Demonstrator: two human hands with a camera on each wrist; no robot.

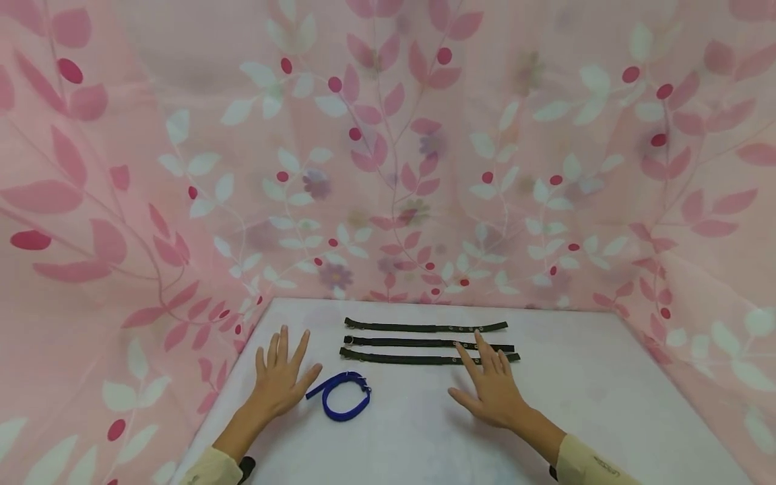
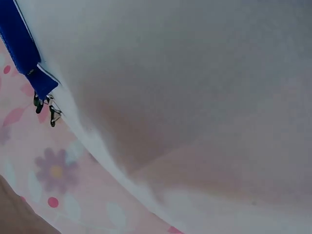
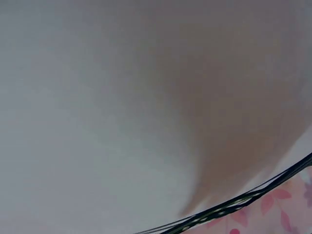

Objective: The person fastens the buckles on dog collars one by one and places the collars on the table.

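A blue collar point(image 1: 344, 417) with a metal buckle lies curled in a loop on the table, its loose end towards the left. My left hand point(image 1: 277, 385) is just left of it, fingers spread and holding nothing. Three dark collars with metal eyelets lie stretched out in rows: a far one point(image 1: 406, 328), a middle one point(image 1: 400, 342) and a near one point(image 1: 400, 360). Over their right ends reaches my right hand point(image 1: 494, 394), also spread; whether its fingertips touch them I cannot tell. The left wrist view catches part of the blue collar point(image 2: 19, 41), the right wrist view the dark collars point(image 3: 234, 205).
A white table point(image 1: 412, 444) carries everything. Pink curtains point(image 1: 388, 168) printed with leaves and flowers rise behind it and along both sides. Shadows of the hands fall on the tabletop in both wrist views.
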